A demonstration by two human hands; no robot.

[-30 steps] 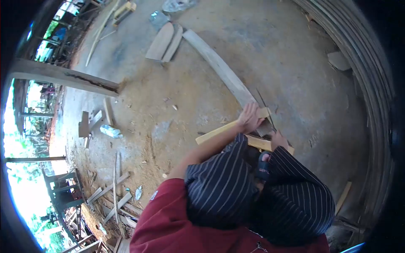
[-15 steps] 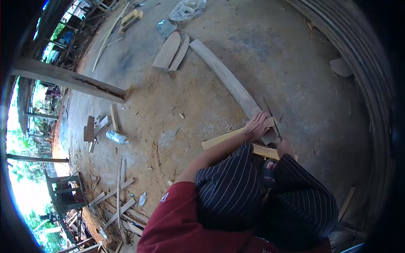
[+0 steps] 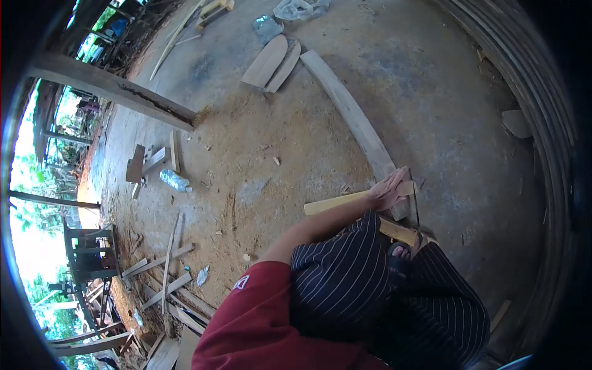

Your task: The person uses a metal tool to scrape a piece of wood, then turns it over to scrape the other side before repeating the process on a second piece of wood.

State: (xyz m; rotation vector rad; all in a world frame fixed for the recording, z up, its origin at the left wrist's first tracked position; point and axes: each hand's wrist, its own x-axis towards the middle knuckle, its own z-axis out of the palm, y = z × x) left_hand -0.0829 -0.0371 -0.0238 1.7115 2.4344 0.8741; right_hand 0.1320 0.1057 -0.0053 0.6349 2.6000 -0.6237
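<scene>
Head view: on the floor [image 3: 296, 142] lies a long grey plank [image 3: 348, 108]. The pale board [image 3: 333, 203] crosses its near end. My left hand [image 3: 390, 190] rests upon this board, grip flattened, fingers extended. The thin dark blade [image 3: 415, 200] is at the board's end. My right hand [image 3: 423, 240] is mostly hidden; its grip I cannot tell.

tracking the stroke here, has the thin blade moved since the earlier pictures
Yes: judged against the long grey plank, the thin blade has drawn back, toward the bottom of the picture.
</scene>
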